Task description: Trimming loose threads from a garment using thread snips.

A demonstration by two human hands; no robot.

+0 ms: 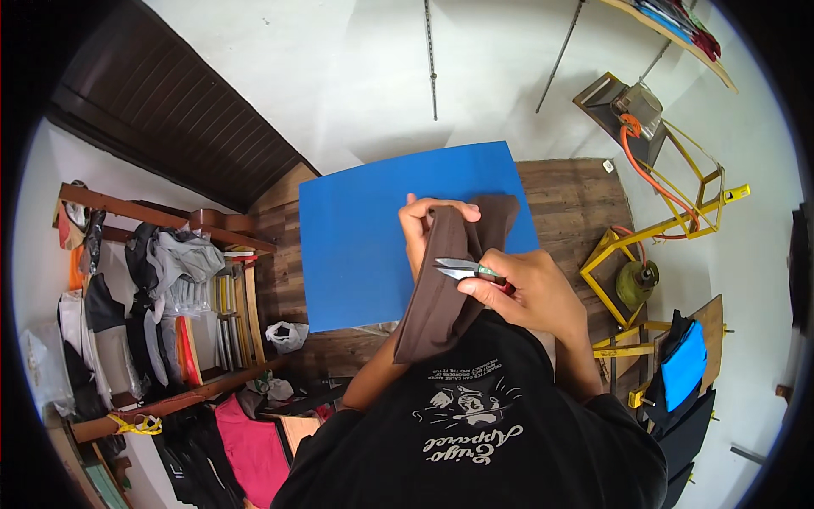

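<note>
A folded piece of brown cloth (437,297) is draped over my left hand (417,227), whose fingers and thumb curl round its upper end. Part of that hand is hidden behind the cloth. In my right hand (530,288) is a pair of thread snips (462,269), gripped between thumb and fingers. Their two metal blades point left, slightly parted, and lie over the face of the cloth. More of the brown cloth (500,219) hangs behind, on the right. Beneath both hands stands a blue tabletop (356,246).
On the left, a wooden rack (174,399) holds clothes, bags and folded fabric. A white plastic bag (287,337) sits on the floor beside the table. To the right stand a yellow metal frame (657,225), a green gas cylinder (634,284) and a shelf with blue cloth (683,365).
</note>
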